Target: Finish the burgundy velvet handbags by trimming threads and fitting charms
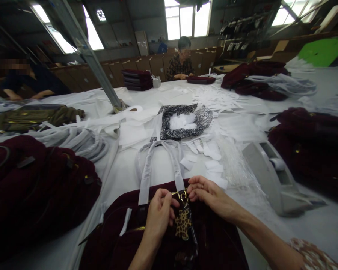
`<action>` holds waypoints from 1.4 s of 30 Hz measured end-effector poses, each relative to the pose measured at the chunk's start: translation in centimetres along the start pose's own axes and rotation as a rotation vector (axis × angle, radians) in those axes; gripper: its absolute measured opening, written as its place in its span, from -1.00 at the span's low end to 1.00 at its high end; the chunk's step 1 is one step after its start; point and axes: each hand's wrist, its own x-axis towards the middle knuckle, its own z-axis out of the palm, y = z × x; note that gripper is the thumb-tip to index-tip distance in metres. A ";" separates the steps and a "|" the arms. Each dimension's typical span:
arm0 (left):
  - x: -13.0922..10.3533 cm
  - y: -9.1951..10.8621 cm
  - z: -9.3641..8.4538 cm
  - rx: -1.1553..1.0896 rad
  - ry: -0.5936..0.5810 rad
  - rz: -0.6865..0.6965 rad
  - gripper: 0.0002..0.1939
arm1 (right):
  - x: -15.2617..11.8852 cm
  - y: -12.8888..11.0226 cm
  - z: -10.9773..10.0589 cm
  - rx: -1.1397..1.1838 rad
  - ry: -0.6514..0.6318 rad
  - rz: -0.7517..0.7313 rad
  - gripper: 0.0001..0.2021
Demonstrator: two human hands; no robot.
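Observation:
A dark maroon bag (124, 213) lies in front of me, its two handles (177, 165) wrapped in pale covering and standing up. A leopard-print charm (183, 224) hangs from a gold ring (183, 195) at the base of the right-hand handle. My left hand (161, 213) is just left of the charm, its fingers curled; what they hold, if anything, is hidden. On the other side of the ring, my right hand (204, 193) has bent fingers with thumb and fingertips close together near the handle base; anything between them is too small to make out.
Maroon bags (39, 187) are piled at the left, more (312, 146) at the right. A grey tape dispenser (273, 176) stands right of my bag. Beyond are a patterned black-and-white cloth (169, 127), paper scraps, a metal post (90, 56) and two people (180, 65) across the table.

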 end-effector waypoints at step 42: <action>-0.3 0.3 0.0 -0.009 -0.073 0.014 -0.71 | 0.5 1.9 1.2 -0.709 0.095 0.038 -0.71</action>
